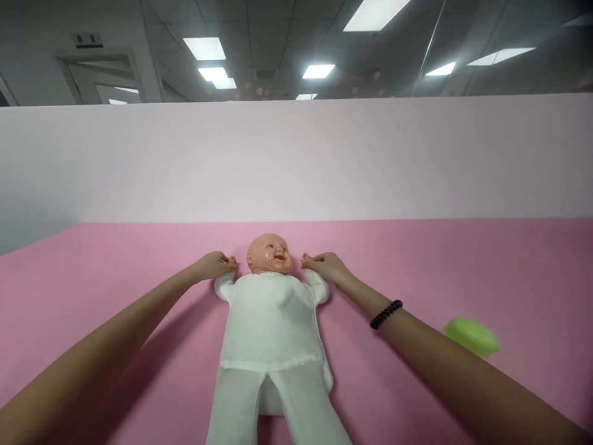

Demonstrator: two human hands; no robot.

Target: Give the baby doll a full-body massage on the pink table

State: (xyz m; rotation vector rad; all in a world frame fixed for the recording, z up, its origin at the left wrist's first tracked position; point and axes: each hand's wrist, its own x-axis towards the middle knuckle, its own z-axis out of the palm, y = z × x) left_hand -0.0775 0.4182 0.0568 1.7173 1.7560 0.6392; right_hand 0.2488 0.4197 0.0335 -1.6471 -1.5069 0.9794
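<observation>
A baby doll (273, 321) with a bare plastic head and a white cloth body lies on its back on the pink surface (152, 253). Its head points away from me, and both its arms are bent up beside the head. My left hand (214, 266) pinches the doll's small hand on the left of the picture. On the other side, my right hand (328, 267) has its fingers closed round the doll's other hand. A black coiled band (386, 314) circles my right wrist. The doll's feet lie beyond the lower edge of the picture.
To the right, partly behind my right forearm, is a light green oval object (472, 337). A white padded wall (296, 161) borders the far side of the pink surface. Above it are glass, ceiling lights and a door (104, 80).
</observation>
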